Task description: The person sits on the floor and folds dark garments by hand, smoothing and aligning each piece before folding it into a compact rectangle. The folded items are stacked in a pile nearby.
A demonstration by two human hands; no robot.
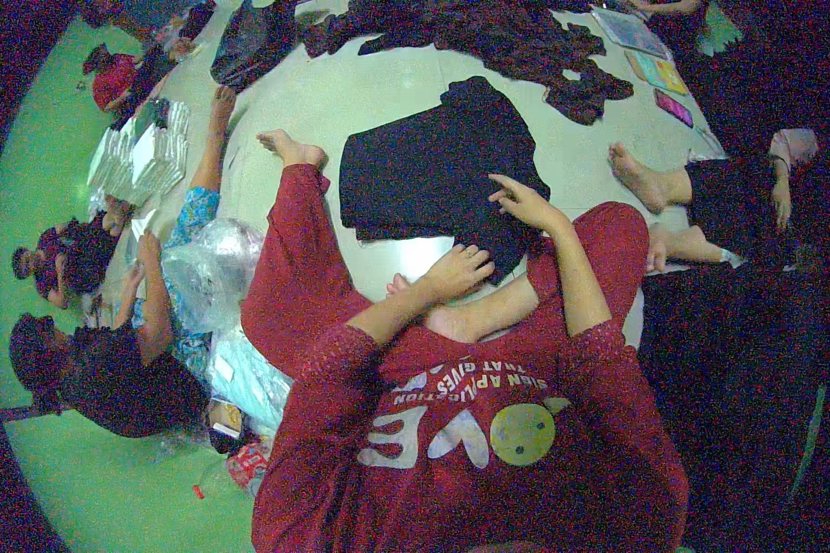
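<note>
I sit on a pale floor in red clothes, legs spread around a black garment (433,166) lying flat in front of me. My left hand (456,270) rests palm down on the garment's near edge, fingers curled over the cloth. My right hand (526,203) presses on the garment's right near corner, fingers spread and pinching a fold. My bare left foot (290,147) lies beside the garment's left side.
A heap of dark garments (507,41) lies farther away. To my left a person in blue (171,276) handles clear plastic bags (207,267); packed bags (143,157) are stacked beyond. A person's bare feet (641,180) are at the right. Coloured booklets (650,55) lie at the far right.
</note>
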